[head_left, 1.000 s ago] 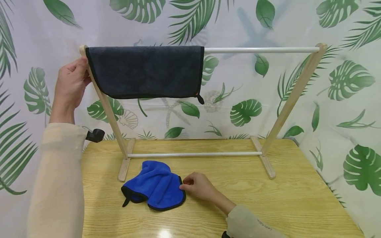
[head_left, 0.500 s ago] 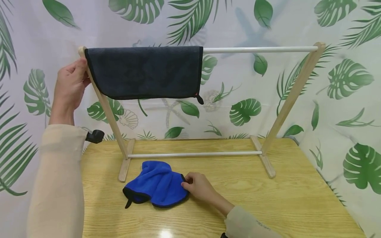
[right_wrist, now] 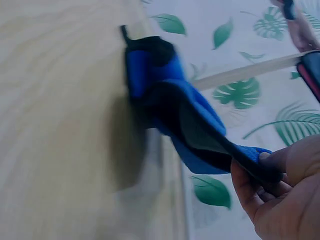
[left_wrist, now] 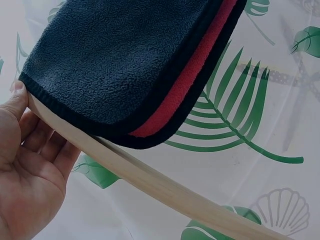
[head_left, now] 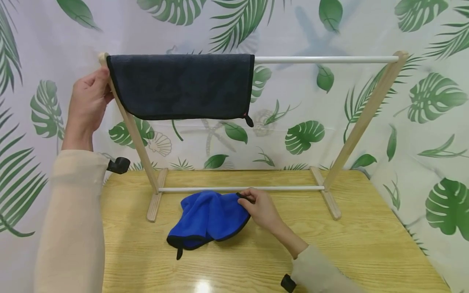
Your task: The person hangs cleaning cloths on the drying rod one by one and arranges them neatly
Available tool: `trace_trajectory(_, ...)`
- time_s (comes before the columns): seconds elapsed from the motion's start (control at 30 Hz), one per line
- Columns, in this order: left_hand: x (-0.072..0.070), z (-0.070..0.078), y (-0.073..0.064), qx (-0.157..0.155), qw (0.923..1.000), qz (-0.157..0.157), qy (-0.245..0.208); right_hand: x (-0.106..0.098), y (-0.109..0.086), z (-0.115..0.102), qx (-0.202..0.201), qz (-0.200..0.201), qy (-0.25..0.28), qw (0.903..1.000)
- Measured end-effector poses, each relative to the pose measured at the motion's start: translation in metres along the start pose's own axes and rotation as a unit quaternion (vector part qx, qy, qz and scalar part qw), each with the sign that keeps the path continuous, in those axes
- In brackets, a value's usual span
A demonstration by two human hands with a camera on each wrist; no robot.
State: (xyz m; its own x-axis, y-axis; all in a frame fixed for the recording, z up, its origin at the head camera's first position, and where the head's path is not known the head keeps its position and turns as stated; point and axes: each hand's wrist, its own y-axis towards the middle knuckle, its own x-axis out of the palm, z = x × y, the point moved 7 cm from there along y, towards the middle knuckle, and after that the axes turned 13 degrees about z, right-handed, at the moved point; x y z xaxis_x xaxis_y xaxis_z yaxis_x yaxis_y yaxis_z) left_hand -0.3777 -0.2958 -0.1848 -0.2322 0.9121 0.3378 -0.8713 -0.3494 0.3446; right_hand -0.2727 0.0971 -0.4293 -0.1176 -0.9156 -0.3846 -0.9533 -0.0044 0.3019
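Observation:
A blue towel [head_left: 216, 215] with black edging and a small hanging loop is pinched at its upper right corner by my right hand [head_left: 264, 209]. Its right part is lifted off the table, and a grey underside shows in the right wrist view. A dark grey towel [head_left: 179, 87] with black edging hangs folded over the left half of the rack's white top bar [head_left: 326, 60]. In the left wrist view its inner side [left_wrist: 180, 90] looks red. My left hand [head_left: 88, 103] holds the top of the rack's left wooden post [head_left: 135, 136], thumb close to the towel's edge.
The rack's right wooden post [head_left: 366, 116] leans outward, its foot [head_left: 325, 195] on the wooden table [head_left: 366, 244]. Low between the feet runs a white bar [head_left: 286, 188], right behind the blue towel. A leaf-patterned curtain [head_left: 278, 134] hangs behind.
My right hand has lifted the blue towel's corner and drawn it up and to the right, toward the lower bar. The left hand stays on the post.

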Motion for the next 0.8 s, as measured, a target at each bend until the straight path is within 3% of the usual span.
trace_trajectory(0.23, 0.002, 0.0, 0.001, 0.008, 0.9999, -0.007, -0.009, -0.037, 0.022, -0.022, -0.008, 0.009, 0.0, 0.9999)
trace_trajectory(0.5, 0.001, 0.0, 0.001, 0.009, 0.9999, -0.008, 0.002, -0.073, 0.044, -0.051, -0.043, -0.02, -0.006, 0.9988)
trace_trajectory(0.8, 0.003, 0.001, 0.0, 0.015, 0.9998, -0.01, -0.008, -0.109, 0.065, -0.083, -0.065, -0.061, -0.094, 0.9916)
